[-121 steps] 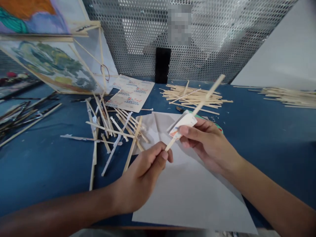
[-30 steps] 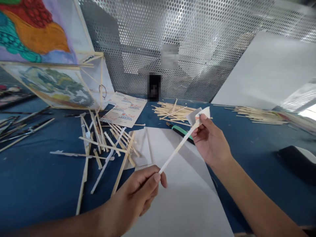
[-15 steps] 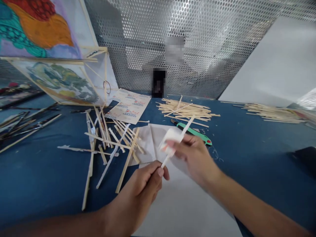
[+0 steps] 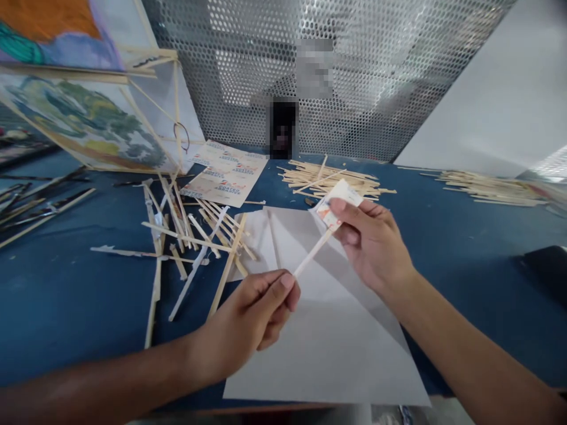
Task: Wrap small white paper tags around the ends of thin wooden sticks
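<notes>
My left hand (image 4: 266,304) is closed on the lower end of a thin wooden stick (image 4: 313,252), which slants up to the right. A small folded piece of sandpaper (image 4: 339,198), white-backed with orange print, is pinched in my right hand (image 4: 372,236) around the stick's upper part. Both hands are held above a large white paper sheet (image 4: 328,354). The far tip of the stick is hidden behind the sandpaper and fingers. Beyond them lies a pile of pale wooden sticks (image 4: 305,178). My right hand covers most of the green utility knife.
A larger sandpaper sheet (image 4: 228,177) printed "coated abrasive" lies behind loose sticks (image 4: 177,218) on the left. Painted panels (image 4: 88,121) stand at the left back before a perforated metal screen (image 4: 248,65). More sticks (image 4: 491,188) and a dark object (image 4: 547,268) are at the right.
My right hand has slid the sandpaper up the stick, away from my left hand, and now covers the green knife. The view has tilted down, showing the table's front edge.
</notes>
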`<move>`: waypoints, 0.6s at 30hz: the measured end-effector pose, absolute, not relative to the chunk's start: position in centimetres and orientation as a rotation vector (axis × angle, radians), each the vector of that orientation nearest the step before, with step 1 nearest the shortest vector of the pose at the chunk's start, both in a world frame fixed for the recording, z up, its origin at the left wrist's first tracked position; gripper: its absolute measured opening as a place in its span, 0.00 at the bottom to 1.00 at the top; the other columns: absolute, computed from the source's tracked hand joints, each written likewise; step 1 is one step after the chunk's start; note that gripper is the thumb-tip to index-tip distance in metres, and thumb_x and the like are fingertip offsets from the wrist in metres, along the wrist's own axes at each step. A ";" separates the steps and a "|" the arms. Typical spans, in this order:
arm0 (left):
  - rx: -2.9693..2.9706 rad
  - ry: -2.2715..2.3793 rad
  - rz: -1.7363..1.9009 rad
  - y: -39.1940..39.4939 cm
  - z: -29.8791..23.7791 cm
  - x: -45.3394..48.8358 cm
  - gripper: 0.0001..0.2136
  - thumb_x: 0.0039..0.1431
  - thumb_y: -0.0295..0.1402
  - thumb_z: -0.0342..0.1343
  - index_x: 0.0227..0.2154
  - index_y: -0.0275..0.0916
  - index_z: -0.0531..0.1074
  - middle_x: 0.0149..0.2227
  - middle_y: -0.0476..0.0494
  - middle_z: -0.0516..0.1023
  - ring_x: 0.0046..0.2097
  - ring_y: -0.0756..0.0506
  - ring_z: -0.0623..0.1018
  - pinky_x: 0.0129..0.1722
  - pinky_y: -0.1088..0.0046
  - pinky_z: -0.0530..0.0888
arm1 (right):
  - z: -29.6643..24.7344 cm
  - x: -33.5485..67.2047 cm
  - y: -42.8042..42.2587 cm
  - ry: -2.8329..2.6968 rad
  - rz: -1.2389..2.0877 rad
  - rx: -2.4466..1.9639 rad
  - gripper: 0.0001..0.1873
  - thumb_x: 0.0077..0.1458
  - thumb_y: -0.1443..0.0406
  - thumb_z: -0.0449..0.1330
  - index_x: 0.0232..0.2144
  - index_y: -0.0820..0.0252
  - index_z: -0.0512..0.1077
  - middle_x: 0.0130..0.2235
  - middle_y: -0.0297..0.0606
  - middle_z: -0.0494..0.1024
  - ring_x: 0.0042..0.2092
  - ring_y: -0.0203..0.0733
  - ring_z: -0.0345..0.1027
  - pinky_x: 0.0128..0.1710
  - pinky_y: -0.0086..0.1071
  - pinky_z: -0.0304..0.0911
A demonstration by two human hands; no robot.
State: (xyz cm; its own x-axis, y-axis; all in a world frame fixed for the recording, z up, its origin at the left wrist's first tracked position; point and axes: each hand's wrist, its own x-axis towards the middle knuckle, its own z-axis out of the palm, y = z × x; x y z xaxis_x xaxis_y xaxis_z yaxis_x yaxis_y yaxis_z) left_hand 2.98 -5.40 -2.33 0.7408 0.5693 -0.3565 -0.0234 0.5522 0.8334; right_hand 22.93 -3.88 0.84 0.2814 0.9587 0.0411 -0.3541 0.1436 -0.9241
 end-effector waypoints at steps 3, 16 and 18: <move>0.841 0.610 0.333 -4.9 -1.8 2.9 0.18 0.69 0.46 0.51 0.27 0.40 0.64 0.18 0.61 0.48 0.18 0.57 0.45 0.16 0.82 0.47 | 0.6 21.8 -4.5 -0.782 1.207 -0.947 0.09 0.48 0.59 0.73 0.24 0.57 0.80 0.24 0.31 0.75 0.20 0.25 0.45 0.18 0.26 0.46; 0.778 0.585 0.336 -4.5 -1.2 2.8 0.17 0.66 0.44 0.57 0.27 0.37 0.69 0.18 0.60 0.51 0.19 0.57 0.46 0.17 0.82 0.47 | 1.8 24.5 -4.4 -0.812 1.182 -1.015 0.06 0.53 0.59 0.68 0.29 0.55 0.79 0.33 0.34 0.76 0.24 0.30 0.53 0.20 0.30 0.50; 0.828 0.587 0.368 -4.6 -1.2 2.8 0.16 0.66 0.44 0.57 0.28 0.36 0.72 0.19 0.59 0.52 0.19 0.57 0.48 0.18 0.81 0.49 | 2.1 24.7 -4.7 -0.859 1.150 -1.028 0.06 0.53 0.59 0.68 0.29 0.55 0.80 0.32 0.34 0.73 0.24 0.31 0.53 0.20 0.30 0.51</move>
